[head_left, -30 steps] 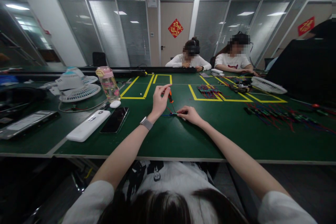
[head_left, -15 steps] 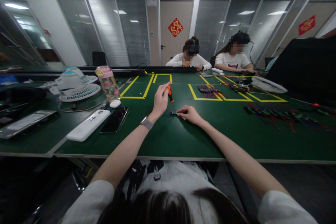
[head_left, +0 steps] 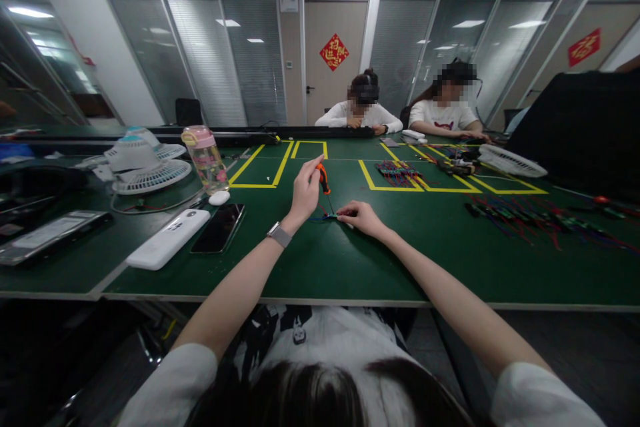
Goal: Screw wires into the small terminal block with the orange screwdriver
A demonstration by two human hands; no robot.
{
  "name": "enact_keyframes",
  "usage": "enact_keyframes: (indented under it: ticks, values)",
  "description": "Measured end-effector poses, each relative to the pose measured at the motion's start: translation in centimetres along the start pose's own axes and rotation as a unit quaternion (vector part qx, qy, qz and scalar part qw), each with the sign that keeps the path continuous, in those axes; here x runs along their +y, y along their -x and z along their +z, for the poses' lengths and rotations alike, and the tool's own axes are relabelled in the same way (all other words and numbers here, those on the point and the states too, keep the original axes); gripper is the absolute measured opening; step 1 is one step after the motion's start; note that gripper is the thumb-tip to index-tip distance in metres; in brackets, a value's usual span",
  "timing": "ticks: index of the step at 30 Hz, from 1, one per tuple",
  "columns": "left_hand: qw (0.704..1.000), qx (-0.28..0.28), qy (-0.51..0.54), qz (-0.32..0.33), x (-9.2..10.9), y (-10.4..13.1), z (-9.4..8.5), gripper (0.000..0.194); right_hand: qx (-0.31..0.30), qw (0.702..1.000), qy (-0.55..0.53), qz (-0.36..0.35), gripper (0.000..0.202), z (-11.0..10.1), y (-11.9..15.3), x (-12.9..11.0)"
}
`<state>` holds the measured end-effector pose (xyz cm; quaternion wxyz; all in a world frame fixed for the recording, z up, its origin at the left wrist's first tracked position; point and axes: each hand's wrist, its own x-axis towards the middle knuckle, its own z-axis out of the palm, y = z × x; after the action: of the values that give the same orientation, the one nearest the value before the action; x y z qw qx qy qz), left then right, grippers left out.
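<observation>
My left hand (head_left: 306,192) is closed on the orange and black handle of a screwdriver (head_left: 324,180), held near upright. The screwdriver's thin shaft points down to a small green circuit board (head_left: 330,216) with red and blue wires, lying on the green table. On the board's right end, the fingers of my right hand (head_left: 361,217) are pinched, pressing it at the table. The exact spot where the tip meets the board is too small to make out.
To the left are a black phone (head_left: 219,229), a white device (head_left: 169,239), a pink-lidded bottle (head_left: 206,159) and a white fan (head_left: 150,170). Wired boards (head_left: 399,173) lie at the right, with another bundle (head_left: 545,217) nearer. Two people (head_left: 359,113) sit across the table (head_left: 380,273).
</observation>
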<state>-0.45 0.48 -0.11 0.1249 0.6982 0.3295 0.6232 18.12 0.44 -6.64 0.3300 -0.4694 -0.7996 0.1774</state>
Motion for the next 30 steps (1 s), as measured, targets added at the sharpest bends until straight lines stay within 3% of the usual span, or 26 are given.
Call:
enact_keyframes:
  ticks: [7, 14, 20, 26, 30]
  values:
    - [0.997, 0.043, -0.064, 0.008, 0.26, 0.21, -0.07, 0.02, 0.0, 1.0, -0.003, 0.001, 0.019, 0.1, -0.02, 0.17]
    - [1.0, 0.012, 0.002, 0.0, 0.17, -0.03, 0.01, 0.029, 0.004, 1.0, 0.001, -0.002, 0.019, 0.15, 0.0, 0.24]
    - [0.998, 0.048, -0.045, -0.006, 0.36, 0.19, 0.01, 0.024, 0.0, 1.0, -0.003, -0.001, 0.019, 0.1, -0.02, 0.27]
    - [1.0, 0.002, -0.003, -0.013, 0.56, 0.05, -0.05, 0.031, 0.001, 1.0, -0.007, -0.001, 0.02, 0.11, 0.03, 0.25]
    - [0.999, 0.025, -0.03, -0.001, 0.71, 0.15, -0.05, 0.026, 0.001, 1.0, -0.004, -0.001, 0.02, 0.11, 0.04, 0.21]
